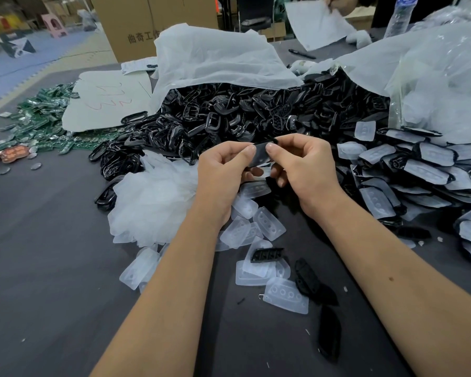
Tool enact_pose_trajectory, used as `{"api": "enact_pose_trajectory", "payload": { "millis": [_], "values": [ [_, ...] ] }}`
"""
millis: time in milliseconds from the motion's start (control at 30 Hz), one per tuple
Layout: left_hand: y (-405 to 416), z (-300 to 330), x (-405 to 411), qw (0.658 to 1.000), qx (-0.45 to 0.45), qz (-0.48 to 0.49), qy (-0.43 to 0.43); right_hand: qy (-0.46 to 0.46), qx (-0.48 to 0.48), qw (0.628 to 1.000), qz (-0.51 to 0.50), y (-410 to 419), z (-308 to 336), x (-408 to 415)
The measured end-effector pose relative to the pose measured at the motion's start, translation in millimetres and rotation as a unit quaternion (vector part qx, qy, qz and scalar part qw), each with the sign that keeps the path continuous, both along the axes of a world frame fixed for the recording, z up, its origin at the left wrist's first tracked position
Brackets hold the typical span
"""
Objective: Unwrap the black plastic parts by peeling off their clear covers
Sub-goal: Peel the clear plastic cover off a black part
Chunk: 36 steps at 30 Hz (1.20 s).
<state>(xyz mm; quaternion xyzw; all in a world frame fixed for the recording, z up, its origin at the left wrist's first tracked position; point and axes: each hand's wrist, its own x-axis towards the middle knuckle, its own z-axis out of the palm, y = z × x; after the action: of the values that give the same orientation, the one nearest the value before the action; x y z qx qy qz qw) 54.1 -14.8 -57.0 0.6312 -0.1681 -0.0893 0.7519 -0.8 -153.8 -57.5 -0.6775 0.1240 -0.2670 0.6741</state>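
Left hand (226, 164) pinches one end of the black part (263, 153), right hand (299, 161) the other: both grips closed on it, thumbs on top (likely working the clear cover loose). Part held above the counter (52, 254), long axis running left-right, slightly tilted.

Two hands (223, 164) — one water bottle (399, 16), one pen (301, 53); black parts (229, 115) too heaped to count.
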Motion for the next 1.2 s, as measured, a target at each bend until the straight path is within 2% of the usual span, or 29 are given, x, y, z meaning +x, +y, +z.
{"api": "enact_pose_trajectory", "payload": {
  "millis": [633, 1200],
  "values": [
    [-1.3, 2.6, -1.8, 1.000, 0.004, -0.002, 0.018, -0.008, -0.067, 0.998, 0.013, 4.3, 0.5, -3.1],
    [-0.2, 5.0, -1.7, 0.999, 0.010, 0.015, 0.033, -0.009, -0.026, 0.999, 0.031, 4.7, 1.0, -1.0]
  ]
}}
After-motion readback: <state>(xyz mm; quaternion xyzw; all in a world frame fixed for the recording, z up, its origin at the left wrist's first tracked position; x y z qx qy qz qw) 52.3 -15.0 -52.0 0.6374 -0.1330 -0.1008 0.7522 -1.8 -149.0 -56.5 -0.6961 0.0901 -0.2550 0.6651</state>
